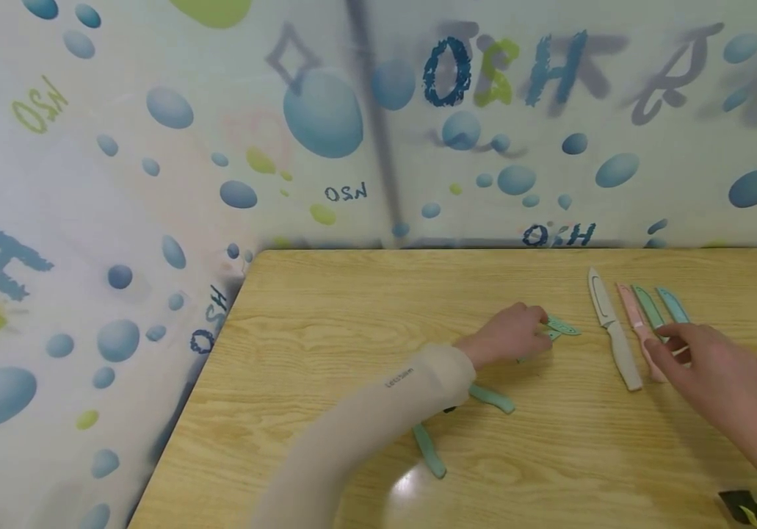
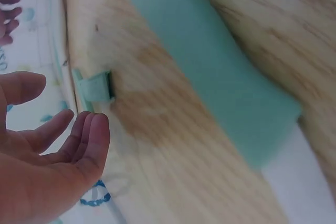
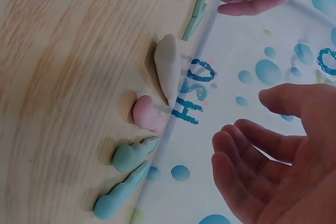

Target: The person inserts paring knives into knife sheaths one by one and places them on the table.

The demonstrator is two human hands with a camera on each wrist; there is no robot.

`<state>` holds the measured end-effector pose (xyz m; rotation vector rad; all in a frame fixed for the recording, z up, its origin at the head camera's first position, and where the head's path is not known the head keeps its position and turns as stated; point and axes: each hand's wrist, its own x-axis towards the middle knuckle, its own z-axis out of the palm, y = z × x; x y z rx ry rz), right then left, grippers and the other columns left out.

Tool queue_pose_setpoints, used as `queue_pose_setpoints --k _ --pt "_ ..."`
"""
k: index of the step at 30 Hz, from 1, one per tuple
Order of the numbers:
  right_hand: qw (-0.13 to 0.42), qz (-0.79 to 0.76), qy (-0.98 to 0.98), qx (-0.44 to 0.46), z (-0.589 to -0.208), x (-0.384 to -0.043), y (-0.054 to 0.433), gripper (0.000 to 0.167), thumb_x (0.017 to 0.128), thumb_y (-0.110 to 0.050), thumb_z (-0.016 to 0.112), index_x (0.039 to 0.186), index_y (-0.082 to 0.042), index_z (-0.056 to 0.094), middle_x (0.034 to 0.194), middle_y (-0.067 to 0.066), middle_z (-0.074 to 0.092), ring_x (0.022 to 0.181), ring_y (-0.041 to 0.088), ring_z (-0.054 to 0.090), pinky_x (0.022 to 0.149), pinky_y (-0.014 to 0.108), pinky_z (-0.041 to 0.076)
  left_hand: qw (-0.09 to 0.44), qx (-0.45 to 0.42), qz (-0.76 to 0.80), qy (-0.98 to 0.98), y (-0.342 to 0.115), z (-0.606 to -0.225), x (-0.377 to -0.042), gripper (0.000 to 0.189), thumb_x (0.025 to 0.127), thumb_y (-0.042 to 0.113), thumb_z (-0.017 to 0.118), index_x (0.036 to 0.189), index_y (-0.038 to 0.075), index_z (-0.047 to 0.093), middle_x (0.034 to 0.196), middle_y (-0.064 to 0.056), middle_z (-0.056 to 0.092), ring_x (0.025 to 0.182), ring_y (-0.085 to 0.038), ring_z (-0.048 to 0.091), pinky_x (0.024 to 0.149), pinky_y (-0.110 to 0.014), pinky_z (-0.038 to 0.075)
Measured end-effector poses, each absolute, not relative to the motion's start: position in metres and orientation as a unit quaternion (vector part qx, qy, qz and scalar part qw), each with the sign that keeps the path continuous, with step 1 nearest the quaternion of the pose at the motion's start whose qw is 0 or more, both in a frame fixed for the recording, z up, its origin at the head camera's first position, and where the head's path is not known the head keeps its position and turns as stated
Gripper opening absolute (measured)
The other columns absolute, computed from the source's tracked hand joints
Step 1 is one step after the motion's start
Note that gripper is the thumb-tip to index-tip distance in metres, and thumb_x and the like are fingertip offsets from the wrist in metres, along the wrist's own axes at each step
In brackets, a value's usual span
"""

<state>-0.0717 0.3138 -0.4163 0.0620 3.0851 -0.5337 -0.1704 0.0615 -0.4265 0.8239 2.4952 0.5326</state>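
My left hand is low over the table, its fingers loosely bent beside green knife sheaths. In the left wrist view its thumb and fingers stand apart with nothing between them, and a green sheath lies beyond the fingertips. On the right, my right hand hovers at the handle ends of a pink knife, a green knife and a blue knife. Its fingers are relaxed and hold nothing in the right wrist view. A beige knife lies left of the pink one.
Under my left forearm, two green knife handles stick out; one knife's white blade shows in the left wrist view. The wooden table meets a patterned wall covering at its back and left edges.
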Motion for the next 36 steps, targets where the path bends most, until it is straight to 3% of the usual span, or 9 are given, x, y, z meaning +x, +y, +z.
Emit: queue_pose_setpoints --k 5,11,17,22,27,29,32,36 --pt "0.012 -0.170 0.985 0.021 -0.414 -0.071 0.311 0.051 0.104 -0.033 0.064 0.115 0.017 0.063 0.095 0.032 0.067 0.082 0.047 0.065 0.054 0.053 0.053 0.218 0.300 0.152 0.916 0.071 -0.429 -0.164 0.042 0.104 0.034 0.058 0.142 0.015 0.058 0.137 0.001 0.057 0.118 -0.009 0.055 0.091 -0.016 0.047" --pt "0.013 -0.174 0.984 0.013 -0.413 -0.069 0.307 0.048 0.105 -0.031 0.063 0.113 0.015 0.065 0.091 0.028 0.069 0.080 0.045 0.067 0.054 0.053 0.054 0.191 0.306 0.113 0.926 0.076 -0.432 -0.160 0.026 0.102 0.031 0.062 0.124 0.016 0.062 0.113 0.003 0.056 0.094 -0.009 0.052 0.074 -0.018 0.045" --pt "0.016 -0.173 0.985 0.014 -0.413 -0.069 0.305 0.043 0.104 -0.026 0.064 0.114 0.016 0.065 0.091 0.028 0.069 0.079 0.043 0.066 0.053 0.051 0.054 0.160 0.314 0.054 0.934 0.078 -0.434 -0.155 0.021 0.102 0.023 0.063 0.121 0.016 0.061 0.109 0.002 0.056 0.090 -0.009 0.052 0.071 -0.019 0.048" --pt "0.023 -0.170 0.985 0.017 -0.413 -0.069 0.305 0.044 0.104 -0.026 0.065 0.114 0.017 0.064 0.091 0.029 0.067 0.079 0.043 0.066 0.053 0.051 0.054 0.130 0.346 0.009 0.929 0.077 -0.435 -0.155 0.011 0.103 0.019 0.061 0.113 0.015 0.062 0.096 0.004 0.058 0.080 -0.006 0.050 0.067 -0.017 0.048" --pt "0.026 -0.172 0.985 0.012 -0.413 -0.069 0.306 0.048 0.105 -0.030 0.062 0.116 0.017 0.063 0.091 0.028 0.068 0.080 0.044 0.066 0.054 0.052 0.054 0.162 0.328 0.045 0.930 0.071 -0.436 -0.159 0.011 0.098 0.020 0.069 0.105 0.018 0.061 0.086 0.007 0.058 0.077 -0.006 0.052 0.063 -0.018 0.047" --pt "0.022 -0.171 0.985 0.011 -0.415 -0.069 0.306 0.048 0.105 -0.030 0.062 0.116 0.016 0.063 0.090 0.027 0.068 0.079 0.043 0.066 0.054 0.052 0.054 0.170 0.319 0.067 0.930 0.066 -0.438 -0.162 0.015 0.096 0.023 0.073 0.107 0.018 0.064 0.088 0.009 0.059 0.081 -0.006 0.053 0.065 -0.018 0.047" --pt "0.017 -0.170 0.985 0.010 -0.416 -0.068 0.305 0.047 0.105 -0.029 0.063 0.115 0.016 0.064 0.088 0.026 0.068 0.077 0.042 0.066 0.053 0.051 0.054 0.169 0.322 0.086 0.928 0.057 -0.440 -0.165 0.027 0.097 0.027 0.072 0.123 0.019 0.070 0.101 0.010 0.063 0.091 -0.004 0.053 0.071 -0.017 0.046" --pt "0.018 -0.176 0.984 0.008 -0.418 -0.068 0.305 0.046 0.105 -0.029 0.063 0.116 0.016 0.064 0.089 0.026 0.069 0.078 0.041 0.066 0.053 0.050 0.054 0.161 0.315 0.134 0.926 0.045 -0.441 -0.166 0.042 0.097 0.027 0.070 0.138 0.019 0.067 0.117 0.008 0.064 0.097 -0.004 0.054 0.076 -0.016 0.045"
